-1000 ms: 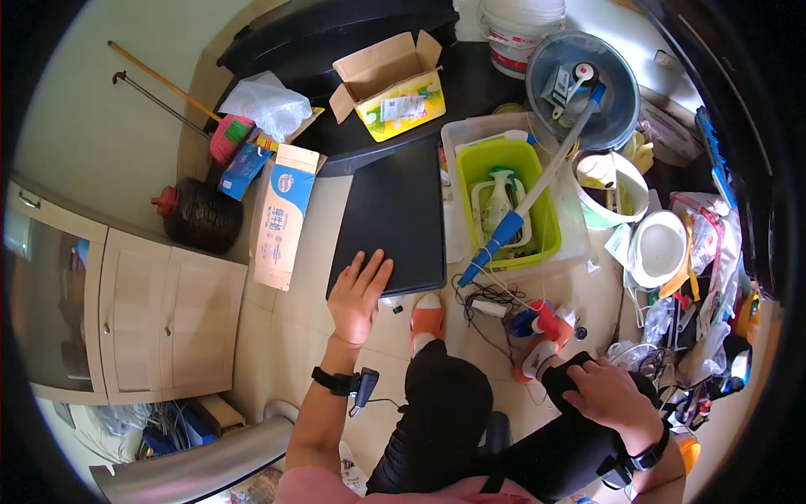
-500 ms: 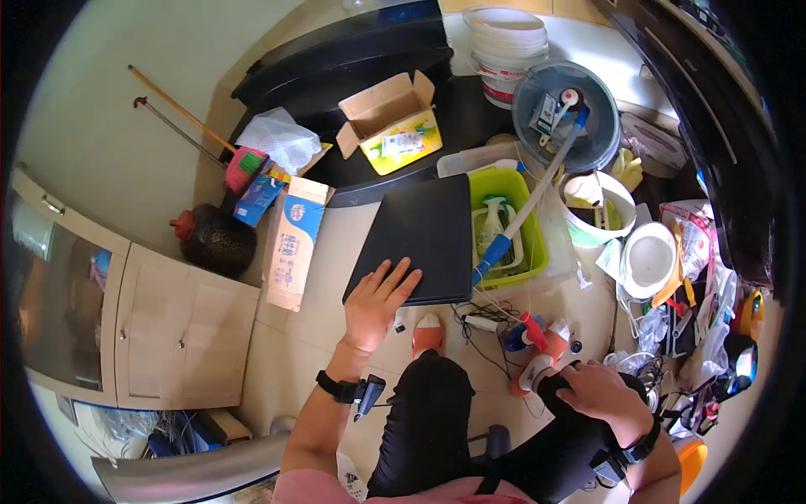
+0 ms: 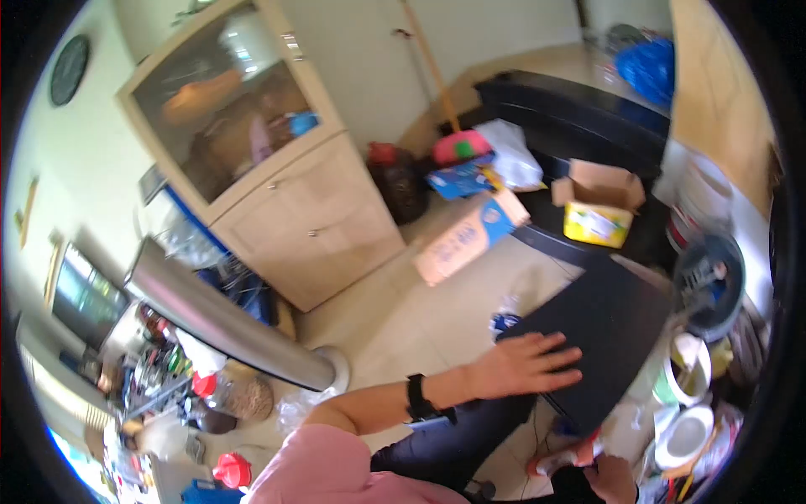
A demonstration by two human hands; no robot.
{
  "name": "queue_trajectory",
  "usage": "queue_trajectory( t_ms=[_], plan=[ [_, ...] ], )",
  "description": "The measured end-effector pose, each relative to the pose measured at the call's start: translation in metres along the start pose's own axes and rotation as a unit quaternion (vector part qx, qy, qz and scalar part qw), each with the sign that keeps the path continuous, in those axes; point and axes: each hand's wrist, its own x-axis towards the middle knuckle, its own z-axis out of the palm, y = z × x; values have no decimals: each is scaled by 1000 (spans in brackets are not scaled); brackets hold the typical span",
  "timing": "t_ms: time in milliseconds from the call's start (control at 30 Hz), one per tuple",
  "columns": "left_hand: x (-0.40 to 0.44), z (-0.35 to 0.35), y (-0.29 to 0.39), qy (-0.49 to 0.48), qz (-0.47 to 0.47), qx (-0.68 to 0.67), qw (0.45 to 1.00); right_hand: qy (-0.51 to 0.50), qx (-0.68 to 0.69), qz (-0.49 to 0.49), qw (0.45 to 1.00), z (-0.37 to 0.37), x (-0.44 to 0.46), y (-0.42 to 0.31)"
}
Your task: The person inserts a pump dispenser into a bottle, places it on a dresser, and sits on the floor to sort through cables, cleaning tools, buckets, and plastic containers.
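Of two bare hands, the left hand point(image 3: 522, 368) spreads its fingers over one flat black rectangular panel point(image 3: 606, 323); whether the right hand point(image 3: 611, 481) grips, I cannot tell.

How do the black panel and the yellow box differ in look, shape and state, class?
The black panel is plain and dark, while the yellow box has a bright front and a brown inside. The panel is flat; the box is hollow and open at the top. The left hand is over the panel, whereas no hand is at the box.
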Motion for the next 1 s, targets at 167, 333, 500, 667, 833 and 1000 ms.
queue_trajectory(
  t_ms=[167, 333, 500, 667, 833, 1000],
  plan=[
    [-24, 6, 26, 9, -48, -14, 999, 25, 2, -64, 998, -22, -12, -23],
    [-33, 13, 21, -34, -92, -36, 995, 42, -14, -67, 997, -22, -8, -29],
    [-32, 15, 30, -21, -128, -65, 989, 66, -2, -94, 993, -23, -12, -27],
    [-28, 21, 32, -9, -147, -88, 985, -47, 0, -2, 999, -48, -9, -50],
    [-19, 22, 35, 20, -132, -119, 984, -29, 11, -13, 999, -39, -10, -42],
    [-13, 32, 43, -13, -118, -101, 988, -6, 45, -31, 999, -31, -14, -29]
  ],
)
